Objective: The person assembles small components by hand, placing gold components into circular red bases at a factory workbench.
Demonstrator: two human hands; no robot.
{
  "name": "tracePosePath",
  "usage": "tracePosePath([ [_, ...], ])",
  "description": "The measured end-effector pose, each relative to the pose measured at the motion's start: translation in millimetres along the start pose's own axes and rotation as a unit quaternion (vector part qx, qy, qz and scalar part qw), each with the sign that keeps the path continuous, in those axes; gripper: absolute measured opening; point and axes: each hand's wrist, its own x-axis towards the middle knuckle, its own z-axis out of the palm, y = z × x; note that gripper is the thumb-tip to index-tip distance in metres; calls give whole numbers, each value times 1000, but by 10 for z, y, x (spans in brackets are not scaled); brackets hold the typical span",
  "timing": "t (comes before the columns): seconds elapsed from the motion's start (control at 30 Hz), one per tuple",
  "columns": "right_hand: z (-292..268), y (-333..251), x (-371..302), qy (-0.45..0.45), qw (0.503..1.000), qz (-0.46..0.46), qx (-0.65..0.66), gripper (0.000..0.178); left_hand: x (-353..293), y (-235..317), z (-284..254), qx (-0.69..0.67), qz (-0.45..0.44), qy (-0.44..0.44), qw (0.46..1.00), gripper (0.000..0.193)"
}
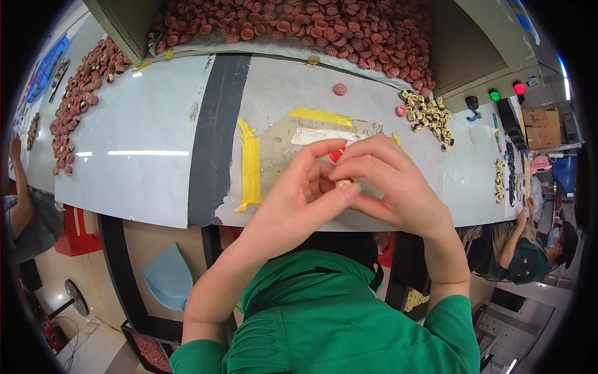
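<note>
The worktable (143, 156) spans the frame from left to right. At upper centre, an open-fronted bin (464, 43) contains a deep pile of pink ridged cup-shaped pieces (299, 25). At lower left, a dark crate (129, 340) below the table contains small pink pieces. Brown cardboard boxes (541, 119) are stacked at the right; their contents cannot be seen. A light-blue dustpan (168, 277) stands at lower left.

The left hand (299, 193) and right hand (392, 177) meet at the centre of the frame. The left hand pinches a small pale piece (344, 183) at the tip of its thumb; the right hand has its fingers curved around the same spot, and whether they also grip the piece cannot be determined. A red object (336, 154) shows between the hands; whether it is held cannot be determined.

At upper right, a small label (532, 81) beside the red button (519, 88) bears marks too small to read.
</note>
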Motion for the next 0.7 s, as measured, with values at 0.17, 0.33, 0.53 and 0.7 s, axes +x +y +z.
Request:
tracePosePath([
  [0.17,89,53,-196,62,936,148,314,24,-39,-94,8,-188,-27,-20,982,44],
  [0.33,181,-59,-209,57,866,231,440,23,-29,-163,44,-168,-6,-9,986,43],
  [0.53,218,-64,-225,63,854,229,464,23,-15,-152,63,-157,-7,2,988,41],
  [0.7,248,-58,-248,89,861,180,466,14,0,-182,56,-136,1,-11,991,38],
])
